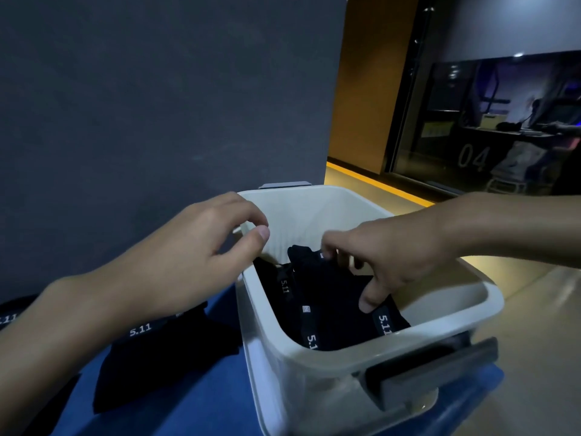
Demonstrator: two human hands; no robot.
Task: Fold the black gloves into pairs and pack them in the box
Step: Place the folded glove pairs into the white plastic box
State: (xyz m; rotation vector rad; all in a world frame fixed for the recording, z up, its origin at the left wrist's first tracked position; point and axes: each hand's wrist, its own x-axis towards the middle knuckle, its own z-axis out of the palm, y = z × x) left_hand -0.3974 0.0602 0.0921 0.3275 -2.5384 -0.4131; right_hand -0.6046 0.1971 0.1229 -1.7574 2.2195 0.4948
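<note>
Right hand (386, 262) is down inside the box (490, 297). Its thumb and curled fingers span 1 folded glove pair (333, 297), gripping so the fold holds while it seats. Left hand (188, 262) is at the box's far rim corner with fingers curled, likely steadying it, but can't tell if it touches. Under the left wrist, unpacked gloves (157, 366) lie on the blue desk (220, 404).
</note>
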